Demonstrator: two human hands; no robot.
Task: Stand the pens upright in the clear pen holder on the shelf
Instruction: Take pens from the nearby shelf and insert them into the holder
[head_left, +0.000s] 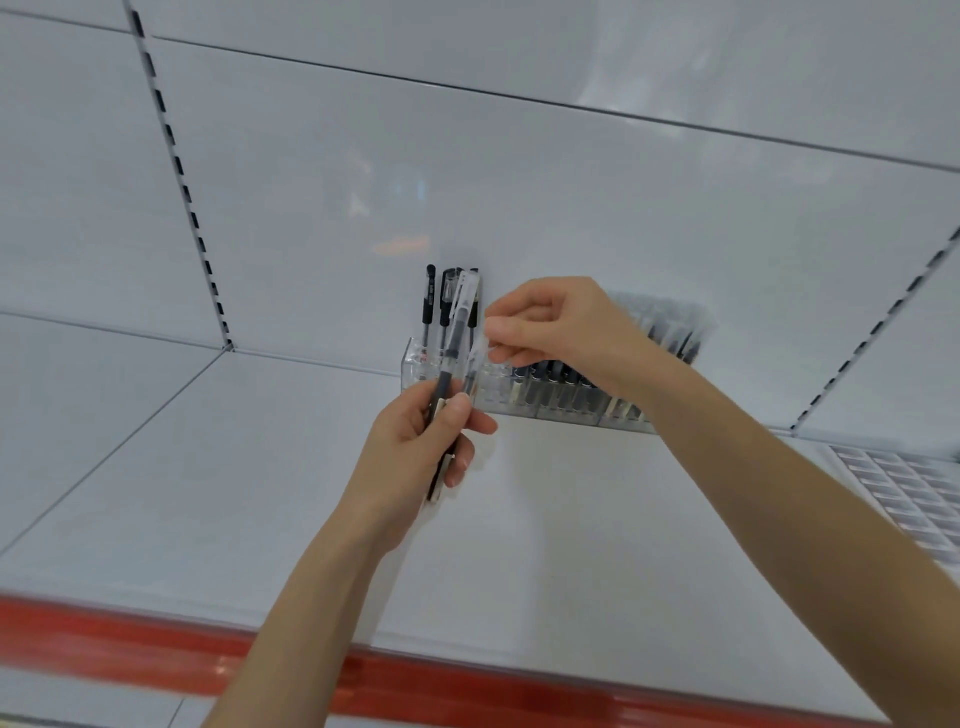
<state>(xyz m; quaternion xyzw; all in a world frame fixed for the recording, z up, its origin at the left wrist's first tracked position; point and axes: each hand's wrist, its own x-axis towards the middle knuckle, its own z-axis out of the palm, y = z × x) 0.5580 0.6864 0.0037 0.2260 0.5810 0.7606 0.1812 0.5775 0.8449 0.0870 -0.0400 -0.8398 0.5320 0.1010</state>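
Head view: fingertips (501, 327) of the right hand (556, 332) pinch the upper end of a single clear-capped pen (477, 358), its tip pointing down at the near wall of the clear pen holder (413, 361). The left hand (415, 447), fingers curled, grips a small bundle of spare pens (444, 387) just in front of the holder, their caps up.

The step in hand appears to be seating one pen; a few black pens (428, 304) already stand upright at the holder's left end, with more in its right part behind the right wrist. The next move likely calls for lifting the tip over the near wall, lining it up with a free slot and lowering it straight.

Room is tight at the far side, where the holder sits against the back panel (519, 197), and the standing caps crowd the entry. The white shelf (234, 467) gives open room to the left and near, out to the red front strip (130, 644). A gridded tray (904, 488) lies at the far right.
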